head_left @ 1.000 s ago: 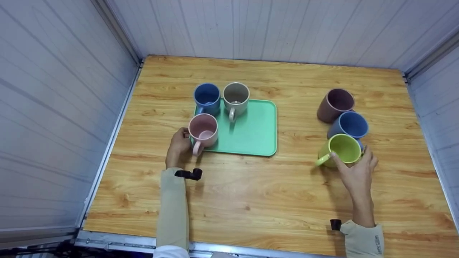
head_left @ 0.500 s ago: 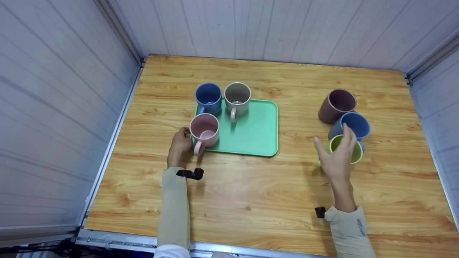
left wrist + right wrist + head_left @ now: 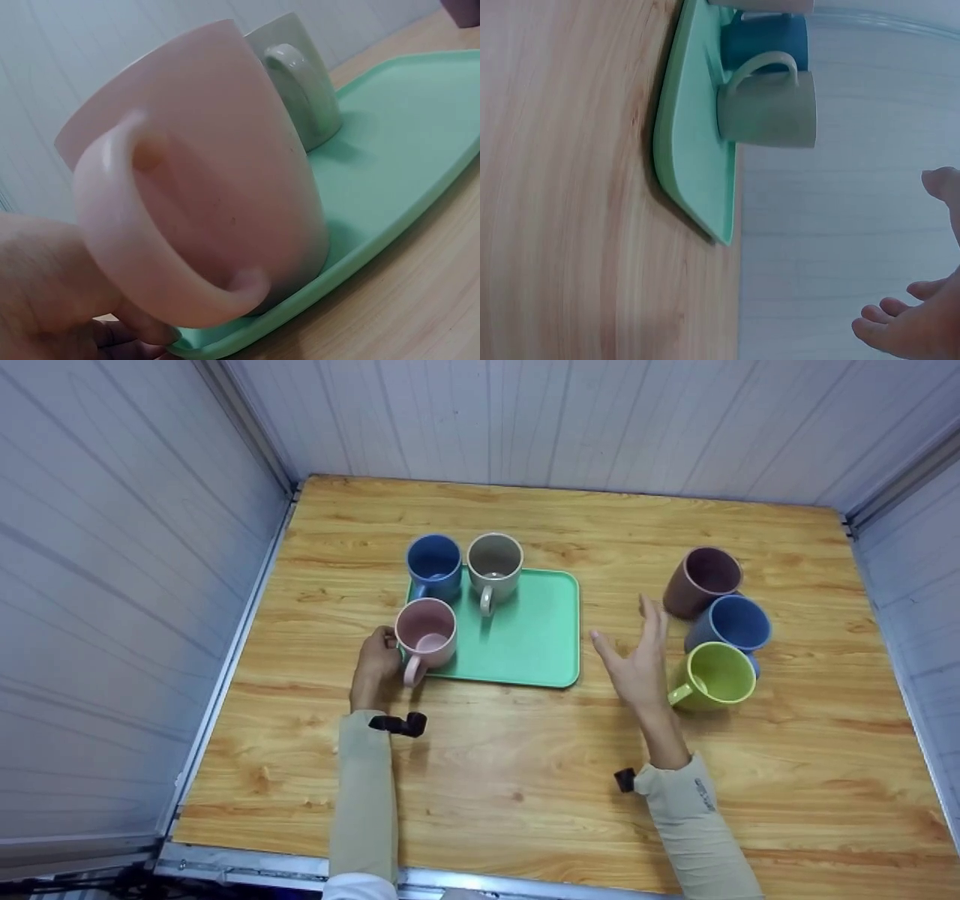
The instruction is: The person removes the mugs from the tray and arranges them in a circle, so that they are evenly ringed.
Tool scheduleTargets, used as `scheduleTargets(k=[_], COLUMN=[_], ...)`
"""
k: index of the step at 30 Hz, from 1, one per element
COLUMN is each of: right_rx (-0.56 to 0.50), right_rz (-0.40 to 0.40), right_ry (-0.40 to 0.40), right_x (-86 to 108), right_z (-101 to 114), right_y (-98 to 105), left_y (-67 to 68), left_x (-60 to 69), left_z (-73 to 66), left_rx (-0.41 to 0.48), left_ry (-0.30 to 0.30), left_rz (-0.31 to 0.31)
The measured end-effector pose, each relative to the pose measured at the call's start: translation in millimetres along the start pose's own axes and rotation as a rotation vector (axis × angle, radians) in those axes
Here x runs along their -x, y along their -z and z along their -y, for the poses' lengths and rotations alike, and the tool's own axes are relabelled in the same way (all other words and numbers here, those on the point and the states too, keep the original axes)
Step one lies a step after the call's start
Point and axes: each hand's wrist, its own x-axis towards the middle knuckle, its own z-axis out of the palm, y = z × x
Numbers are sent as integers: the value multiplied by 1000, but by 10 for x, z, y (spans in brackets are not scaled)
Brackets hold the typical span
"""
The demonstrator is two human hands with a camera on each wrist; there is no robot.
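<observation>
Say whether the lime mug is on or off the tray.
Off: in the head view, the lime mug stands on the table, to the right of the tray.

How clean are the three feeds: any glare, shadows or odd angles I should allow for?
Head: clear, fairly even light, small glint inside the yellow mug. Left wrist: frame tilted, pink mug large and close, pale sheen on its handle. Right wrist: scene turned sideways, bluish and a bit soft, dark shadow along the green tray.
</observation>
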Motion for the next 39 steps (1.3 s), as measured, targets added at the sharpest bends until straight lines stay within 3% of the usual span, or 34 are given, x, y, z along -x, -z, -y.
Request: scheduleTargets(k=[10,19,32,39], right_rx=[-110,-165,-124,-74], right_rz=[118,216,340,391], right_ry=[47,82,134,260], right_x=[-5,45,150,188], right_z=[82,201,300,345], right_y=[-329,-686,-1177,-1413], left_y=[12,13,35,21], left_x=[-28,-28,-10,-21], left_z=[-1,2,-13,9], left_rx=[-104,-100,-90,-76], left_ry=[-68,-64,-57,-86], left_rz=[-34,-39,-35,-26])
